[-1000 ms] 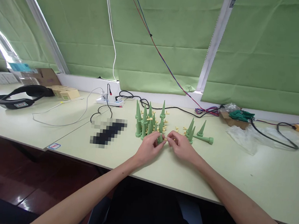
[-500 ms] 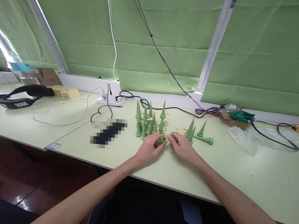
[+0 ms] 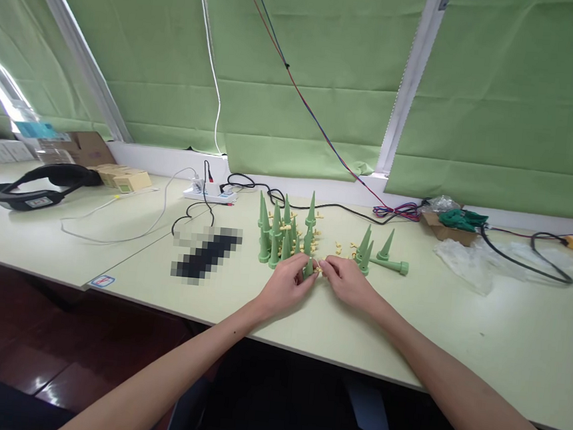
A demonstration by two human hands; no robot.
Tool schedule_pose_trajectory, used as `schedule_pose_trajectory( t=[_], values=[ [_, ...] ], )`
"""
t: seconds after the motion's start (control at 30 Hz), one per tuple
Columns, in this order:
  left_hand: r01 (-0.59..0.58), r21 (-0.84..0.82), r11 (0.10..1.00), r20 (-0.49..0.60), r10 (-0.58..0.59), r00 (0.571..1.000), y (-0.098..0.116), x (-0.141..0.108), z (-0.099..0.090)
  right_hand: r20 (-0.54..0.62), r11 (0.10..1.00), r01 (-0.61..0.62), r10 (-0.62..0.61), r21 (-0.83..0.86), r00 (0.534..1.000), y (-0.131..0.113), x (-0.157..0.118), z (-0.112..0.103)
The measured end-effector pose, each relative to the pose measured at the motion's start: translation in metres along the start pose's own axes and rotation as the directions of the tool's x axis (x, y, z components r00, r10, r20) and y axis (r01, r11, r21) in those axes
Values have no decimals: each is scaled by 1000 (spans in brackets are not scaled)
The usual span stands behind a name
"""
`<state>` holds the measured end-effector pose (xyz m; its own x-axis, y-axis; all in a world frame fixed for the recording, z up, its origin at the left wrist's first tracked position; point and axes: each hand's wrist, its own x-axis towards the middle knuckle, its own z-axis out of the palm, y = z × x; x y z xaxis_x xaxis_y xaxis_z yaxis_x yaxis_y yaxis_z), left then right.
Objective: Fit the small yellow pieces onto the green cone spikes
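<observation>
My left hand is closed around a green plastic spike, much of it covered by the fingers. At its side, between both hands, a small yellow fitting shows. The fingertips of my right hand pinch at this fitting. Just beyond my left hand stands a cluster of green cone-shaped spikes, some with yellow fittings sticking out sideways. Past my right hand are several more upright spikes and one spike lying on its side. Loose yellow fittings lie between the two groups.
A power strip with black cables sits at the wall. On the left are a black headset and yellow boxes. Clear plastic bags and a cardboard box with green cloth lie on the right.
The view has shifted very slightly. Both hands stay in nearly the same place, with only a small movement of the fingers at the yellow fitting.
</observation>
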<state>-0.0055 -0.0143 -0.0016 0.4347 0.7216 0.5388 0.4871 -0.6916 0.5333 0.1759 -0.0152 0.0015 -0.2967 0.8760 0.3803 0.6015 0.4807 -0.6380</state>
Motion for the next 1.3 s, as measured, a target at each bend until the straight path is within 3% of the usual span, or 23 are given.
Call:
schedule_pose_trajectory(
  t=[0.23,0.57,0.9,1.03,1.3],
  values=[
    [27,16,1000,-58,-26,998,2,0,0,29,995,-18,15,99,999,-6,-1,-2],
    [3,-9,1000,12,-3,1000,0,-1,1,4,1000,8,-8,-22,1000,-5,-1,-1],
    [-2,-12,1000,-46,1,999,-1,0,1,-35,997,-14,17,70,999,-7,-1,0],
    [23,-18,1000,-86,-24,996,1,0,1,1,992,-18,18,129,1000,-9,-3,-1],
    [16,-1,1000,-45,-16,999,2,-1,0,-5,998,5,-5,62,1000,-2,-2,1]
  ],
)
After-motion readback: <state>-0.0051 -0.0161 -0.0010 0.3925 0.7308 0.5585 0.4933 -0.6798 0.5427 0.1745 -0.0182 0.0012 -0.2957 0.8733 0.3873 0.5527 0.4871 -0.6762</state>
